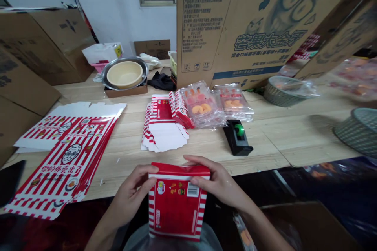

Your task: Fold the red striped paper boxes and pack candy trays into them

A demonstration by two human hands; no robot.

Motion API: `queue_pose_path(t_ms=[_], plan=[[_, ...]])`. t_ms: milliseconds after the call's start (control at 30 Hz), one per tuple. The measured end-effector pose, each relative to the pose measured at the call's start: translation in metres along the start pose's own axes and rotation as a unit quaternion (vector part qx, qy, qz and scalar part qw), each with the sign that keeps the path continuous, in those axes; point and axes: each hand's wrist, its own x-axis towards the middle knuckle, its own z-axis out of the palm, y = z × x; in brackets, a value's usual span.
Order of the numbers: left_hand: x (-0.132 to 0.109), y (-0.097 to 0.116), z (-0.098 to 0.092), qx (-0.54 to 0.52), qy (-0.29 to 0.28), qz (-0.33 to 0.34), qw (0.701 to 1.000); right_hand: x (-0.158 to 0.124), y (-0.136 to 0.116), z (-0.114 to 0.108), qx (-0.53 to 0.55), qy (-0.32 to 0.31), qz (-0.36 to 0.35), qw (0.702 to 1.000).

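Both my hands grip a red and white striped carton (176, 204) held upright over my lap, in front of the table's near edge. My left hand (134, 192) curls around the carton's top left corner, thumb on its front face. On the other side, my right hand (216, 182) has fingers over the top flap and its thumb pressed near the barcode. Flat unfolded cartons (63, 157) of the same print lie stacked on the table to my left. A smaller pile of folded cartons (163, 125) sits just beyond the one I hold.
Clear packs of orange and red snacks (216, 104) lie mid-table beside a black tape dispenser (237, 137). Behind them stands a big printed cardboard box (250, 23). A metal basin holding a yellow bowl (125, 73) sits at the back left; woven baskets (357, 129) stand at the right.
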Motion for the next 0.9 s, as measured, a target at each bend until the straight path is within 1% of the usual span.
queue_pose_path(t_ms=[67, 100, 167, 267, 333, 400, 433, 500, 600, 667, 767, 867, 900], plan=[[-0.006, 0.01, -0.006, 0.025, -0.018, 0.011, 0.999, -0.005, -0.011, -0.002, -0.046, -0.022, 0.009, 0.999], [-0.008, 0.017, -0.008, 0.033, -0.043, 0.016, 0.998, -0.008, -0.016, -0.002, -0.07, -0.034, 0.006, 0.997], [-0.005, 0.036, -0.013, 0.032, -0.118, 0.015, 0.992, -0.012, -0.023, -0.002, -0.094, -0.065, -0.004, 0.993], [0.012, 0.072, -0.014, 0.025, -0.232, -0.034, 0.972, -0.016, -0.031, 0.002, -0.109, -0.085, -0.032, 0.99], [0.027, 0.095, -0.01, 0.04, -0.303, -0.062, 0.95, -0.02, -0.037, 0.005, -0.135, -0.096, -0.058, 0.985], [0.04, 0.111, -0.003, 0.05, -0.366, -0.088, 0.925, -0.025, -0.044, 0.009, -0.184, -0.13, -0.079, 0.971], [0.043, 0.115, 0.0, 0.048, -0.382, -0.104, 0.917, -0.028, -0.047, 0.011, -0.216, -0.147, -0.086, 0.961], [0.045, 0.117, 0.007, 0.036, -0.385, -0.142, 0.911, -0.033, -0.05, 0.013, -0.271, -0.161, -0.1, 0.944], [0.034, 0.108, 0.015, 0.017, -0.359, -0.175, 0.917, -0.039, -0.048, 0.015, -0.295, -0.15, -0.128, 0.935], [0.023, 0.099, 0.018, 0.005, -0.352, -0.187, 0.917, -0.04, -0.043, 0.014, -0.286, -0.142, -0.143, 0.937], [0.008, 0.085, 0.025, -0.056, -0.34, -0.219, 0.913, -0.041, -0.035, 0.013, -0.266, -0.143, -0.136, 0.943], [-0.002, 0.072, 0.035, -0.146, -0.288, -0.271, 0.907, -0.042, -0.03, 0.013, -0.244, -0.141, -0.12, 0.952], [-0.004, 0.069, 0.039, -0.161, -0.272, -0.282, 0.906, -0.043, -0.029, 0.012, -0.242, -0.135, -0.122, 0.953]])
